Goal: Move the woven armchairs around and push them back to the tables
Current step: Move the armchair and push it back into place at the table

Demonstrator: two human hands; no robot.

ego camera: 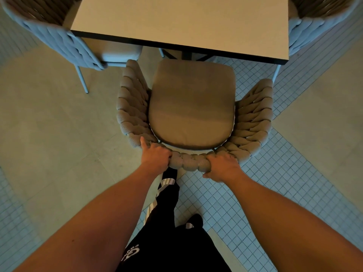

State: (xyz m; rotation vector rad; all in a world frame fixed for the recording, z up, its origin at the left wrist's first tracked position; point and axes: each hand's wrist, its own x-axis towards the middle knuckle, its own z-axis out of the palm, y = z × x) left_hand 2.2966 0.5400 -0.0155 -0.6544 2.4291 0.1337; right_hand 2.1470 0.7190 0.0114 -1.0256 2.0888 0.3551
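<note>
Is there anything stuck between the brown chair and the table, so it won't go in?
Nothing visible blocks it. Both hands, left hand and right hand, grip the back of the brown armchair, whose seat front already meets the table edge. The grey chair on the left stands close beside its arm.

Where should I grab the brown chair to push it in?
Grab the brown chair by the top of its woven back, from behind, as the left hand and right hand do. The padded rim fits curled fingers, and the seat already faces the table.
</note>
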